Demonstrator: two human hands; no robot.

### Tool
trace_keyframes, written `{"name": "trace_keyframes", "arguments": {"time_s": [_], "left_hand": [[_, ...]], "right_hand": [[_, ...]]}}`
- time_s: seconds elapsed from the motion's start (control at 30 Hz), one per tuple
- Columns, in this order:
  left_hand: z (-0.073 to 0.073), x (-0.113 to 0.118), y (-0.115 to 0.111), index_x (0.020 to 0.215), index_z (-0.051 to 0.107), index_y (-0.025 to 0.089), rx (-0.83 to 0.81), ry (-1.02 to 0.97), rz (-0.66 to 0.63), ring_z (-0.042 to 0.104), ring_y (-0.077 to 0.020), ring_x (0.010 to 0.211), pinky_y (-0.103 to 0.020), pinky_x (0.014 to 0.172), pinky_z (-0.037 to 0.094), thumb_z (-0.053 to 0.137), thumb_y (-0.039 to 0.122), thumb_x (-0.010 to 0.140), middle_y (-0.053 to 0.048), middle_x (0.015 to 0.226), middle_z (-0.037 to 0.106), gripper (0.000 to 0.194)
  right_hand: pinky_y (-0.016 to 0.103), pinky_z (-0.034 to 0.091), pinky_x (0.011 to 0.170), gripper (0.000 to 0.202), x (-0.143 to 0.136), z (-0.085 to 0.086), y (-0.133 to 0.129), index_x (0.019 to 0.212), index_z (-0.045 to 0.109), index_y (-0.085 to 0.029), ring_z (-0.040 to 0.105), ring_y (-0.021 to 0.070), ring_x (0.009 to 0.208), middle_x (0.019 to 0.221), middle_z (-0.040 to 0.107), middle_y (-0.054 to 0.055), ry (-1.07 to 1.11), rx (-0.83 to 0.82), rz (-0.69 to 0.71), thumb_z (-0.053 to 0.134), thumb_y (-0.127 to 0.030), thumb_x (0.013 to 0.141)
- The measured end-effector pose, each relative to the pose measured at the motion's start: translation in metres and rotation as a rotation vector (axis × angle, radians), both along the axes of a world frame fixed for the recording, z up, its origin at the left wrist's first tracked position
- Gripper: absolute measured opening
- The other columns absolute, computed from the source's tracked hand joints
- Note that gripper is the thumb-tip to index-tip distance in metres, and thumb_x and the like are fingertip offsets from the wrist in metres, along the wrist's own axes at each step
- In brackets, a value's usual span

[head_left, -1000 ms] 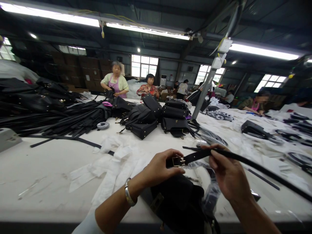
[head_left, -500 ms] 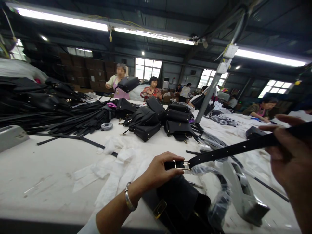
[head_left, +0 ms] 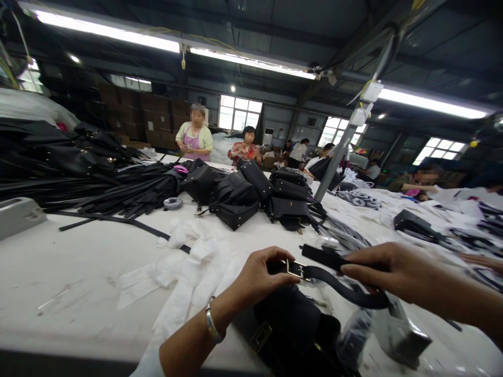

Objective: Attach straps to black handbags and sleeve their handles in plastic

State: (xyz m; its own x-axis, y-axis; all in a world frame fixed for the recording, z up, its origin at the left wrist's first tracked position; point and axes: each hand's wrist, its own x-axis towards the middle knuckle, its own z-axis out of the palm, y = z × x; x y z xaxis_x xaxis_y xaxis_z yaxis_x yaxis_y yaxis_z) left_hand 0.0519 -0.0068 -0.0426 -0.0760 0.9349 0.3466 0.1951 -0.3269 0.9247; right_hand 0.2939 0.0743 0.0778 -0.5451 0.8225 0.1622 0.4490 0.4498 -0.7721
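My left hand (head_left: pixel 264 272), with a silver bangle on its wrist, pinches a black strap at its gold buckle (head_left: pixel 295 269). From the buckle the black strap (head_left: pixel 338 285) curves right and loops back. Its end piece (head_left: pixel 320 256) points left toward the buckle, pinched between the thumb and fingers of my right hand (head_left: pixel 373 267). Under my hands lies a black bag (head_left: pixel 293 324) with gold fittings. Clear plastic wrap (head_left: pixel 356 337) sits at the bag's right side.
Black bags (head_left: pixel 236 199) are piled mid-table, with black straps (head_left: pixel 129 188) to their left. White wrapping (head_left: pixel 184 267) lies left of my hands. A grey tape dispenser (head_left: pixel 404 335) stands right, a metal post (head_left: pixel 338 152) behind. Several people work beyond; another person's hand (head_left: pixel 485 262) shows far right.
My right hand has moved left and down toward the buckle, and the strap, stretched out before, is now looped. Across the table, a person no longer holds up a black bag.
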Motion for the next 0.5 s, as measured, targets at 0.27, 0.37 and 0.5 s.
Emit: {"name": "trace_keyframes", "arguments": {"time_s": [0.27, 0.37, 0.5], "left_hand": [[-0.007, 0.007, -0.001, 0.098, 0.077, 0.019, 0.025, 0.021, 0.006, 0.068, -0.0215, 0.093, -0.029, 0.085, 0.05, 0.086, 0.025, 0.067, -0.003, 0.096, 0.077, 0.032], [-0.008, 0.01, -0.002, 0.1, 0.077, 0.02, 0.034, 0.016, -0.029, 0.069, -0.0225, 0.095, -0.03, 0.089, 0.051, 0.084, 0.025, 0.07, -0.004, 0.099, 0.078, 0.031], [-0.006, 0.006, -0.004, 0.11, 0.074, 0.021, 0.06, 0.001, -0.016, 0.069, -0.0226, 0.101, -0.031, 0.096, 0.051, 0.078, 0.021, 0.076, -0.004, 0.108, 0.077, 0.034]], "right_hand": [[0.025, 0.029, 0.049, 0.051, -0.032, -0.015, -0.004, 0.054, 0.06, -0.018, 0.041, 0.0113, 0.047, 0.048, 0.053, -0.002, -0.611, -0.001, 0.243, 0.054, -0.054, 0.089], [0.026, 0.034, 0.052, 0.055, -0.048, -0.022, -0.008, 0.056, 0.064, -0.019, 0.05, 0.0139, 0.05, 0.052, 0.061, 0.001, -0.654, 0.098, 0.3, 0.045, -0.053, 0.094], [0.035, 0.043, 0.072, 0.033, -0.061, -0.031, -0.022, 0.09, 0.072, -0.022, 0.065, 0.0262, 0.081, 0.088, 0.074, 0.007, -0.657, 0.568, 0.155, 0.059, -0.053, 0.088]]}}
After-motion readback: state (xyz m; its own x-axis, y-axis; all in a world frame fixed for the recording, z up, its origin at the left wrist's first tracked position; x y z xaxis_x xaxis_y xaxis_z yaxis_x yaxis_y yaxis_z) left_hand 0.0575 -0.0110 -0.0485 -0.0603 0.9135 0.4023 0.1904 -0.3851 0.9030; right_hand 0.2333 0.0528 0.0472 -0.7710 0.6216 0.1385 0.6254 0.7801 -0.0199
